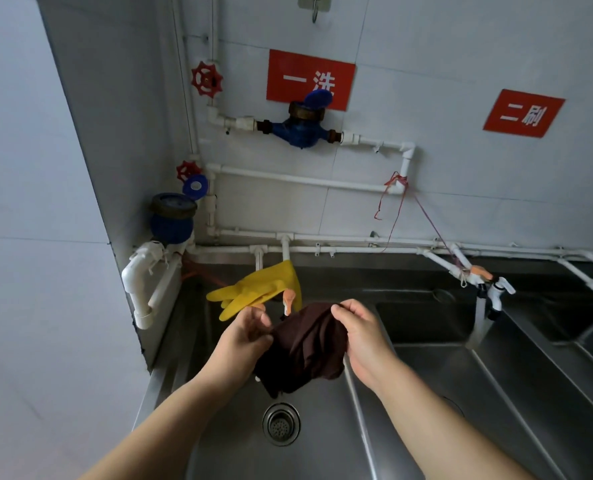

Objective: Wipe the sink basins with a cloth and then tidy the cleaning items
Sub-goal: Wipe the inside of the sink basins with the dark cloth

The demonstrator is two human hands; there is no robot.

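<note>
I see left hand [245, 336] and right hand [361, 336] with fingers pinched on the dark brown cloth [305, 348], held above the left sink basin [239, 445]; yellow glove [257, 289] behind.

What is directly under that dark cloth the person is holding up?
Below the dark cloth, gripped by the left hand and right hand, lies the steel sink basin with its round drain strainer. The basin's back part is hidden behind the cloth.
</note>
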